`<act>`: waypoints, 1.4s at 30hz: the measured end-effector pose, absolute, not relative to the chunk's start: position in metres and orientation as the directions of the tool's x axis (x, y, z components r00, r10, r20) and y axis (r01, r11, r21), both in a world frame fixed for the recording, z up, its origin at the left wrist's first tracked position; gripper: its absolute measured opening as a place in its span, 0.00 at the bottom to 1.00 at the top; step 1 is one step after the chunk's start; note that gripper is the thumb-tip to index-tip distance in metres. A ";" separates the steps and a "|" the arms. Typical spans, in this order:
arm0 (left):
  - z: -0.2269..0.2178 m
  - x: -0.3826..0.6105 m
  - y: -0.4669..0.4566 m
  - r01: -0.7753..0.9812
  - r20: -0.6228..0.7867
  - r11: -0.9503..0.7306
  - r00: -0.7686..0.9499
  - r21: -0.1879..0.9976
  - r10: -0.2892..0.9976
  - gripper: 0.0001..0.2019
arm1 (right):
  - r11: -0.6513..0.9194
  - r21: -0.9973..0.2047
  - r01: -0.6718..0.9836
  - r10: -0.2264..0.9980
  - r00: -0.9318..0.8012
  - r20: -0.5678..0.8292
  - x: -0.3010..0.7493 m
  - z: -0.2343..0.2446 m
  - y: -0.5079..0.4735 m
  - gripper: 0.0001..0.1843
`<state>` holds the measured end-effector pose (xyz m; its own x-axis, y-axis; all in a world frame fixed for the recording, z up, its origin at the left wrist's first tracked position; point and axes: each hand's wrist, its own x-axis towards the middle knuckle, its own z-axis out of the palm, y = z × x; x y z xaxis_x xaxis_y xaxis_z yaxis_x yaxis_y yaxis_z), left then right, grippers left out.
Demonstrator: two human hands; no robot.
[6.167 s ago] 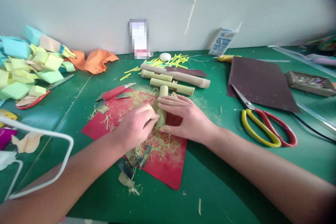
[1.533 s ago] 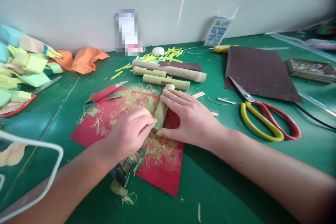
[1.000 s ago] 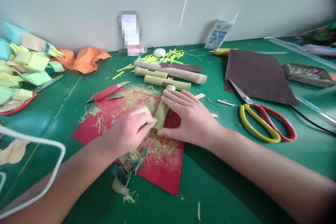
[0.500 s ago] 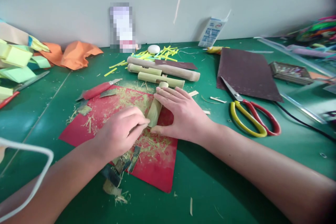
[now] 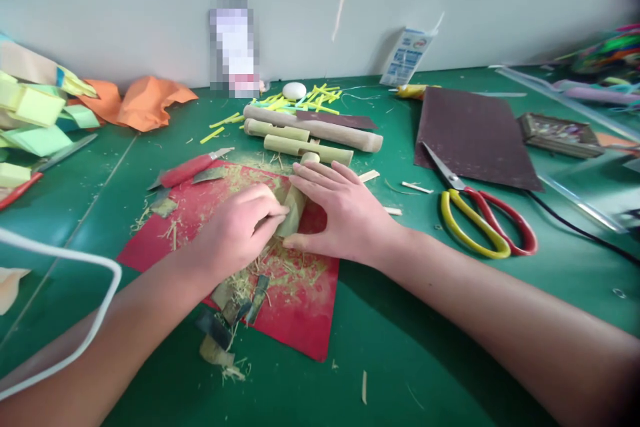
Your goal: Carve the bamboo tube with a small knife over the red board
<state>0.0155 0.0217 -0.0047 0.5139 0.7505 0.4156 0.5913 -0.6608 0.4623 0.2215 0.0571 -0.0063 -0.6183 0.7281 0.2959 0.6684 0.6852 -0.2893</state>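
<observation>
Crumpled orange paper [image 5: 147,103], scissors [image 5: 455,182] (one handle yellow, one red), tilted white-blue packet [image 5: 407,57]

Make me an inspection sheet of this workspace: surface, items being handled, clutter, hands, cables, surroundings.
Surface: green table, shavings on a red sheet and beyond it.
Items handled: short tube under the hands; three more tubes lie behind.
Clutter: knife, scissors with tip on dark sheet, paper blocks far left.
Left hand: curled against the tube; anything inside hidden.
Right hand: spread over the tube.
Cables: black cable right of the scissors; white loop unclear.
Surroundings: pale wall behind, tilted packet before it.
</observation>
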 end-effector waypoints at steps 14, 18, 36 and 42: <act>-0.006 0.015 0.018 0.576 0.390 -0.656 0.529 0.487 0.754 0.06 | 0.694 -0.284 0.662 0.720 -0.625 0.303 0.223 -0.009 0.057 0.46; -0.007 0.014 0.023 0.592 0.424 -0.667 0.516 0.452 0.745 0.06 | 0.704 -0.283 0.651 0.709 -0.631 0.315 0.219 -0.009 0.059 0.45; 0.003 0.013 0.025 0.590 0.366 -0.728 0.629 0.349 0.686 0.08 | 0.732 -0.300 0.611 0.681 -0.665 0.306 0.221 -0.011 0.064 0.47; 0.000 0.015 0.025 0.593 0.416 -0.732 0.605 0.335 0.680 0.08 | 0.734 -0.295 0.612 0.679 -0.663 0.314 0.220 -0.010 0.063 0.46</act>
<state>0.0146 0.0248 -0.0002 0.6046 0.6795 0.4156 0.5927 -0.7324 0.3352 0.2205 0.0628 -0.0102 -0.6633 0.6794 0.3139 0.6121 0.7338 -0.2948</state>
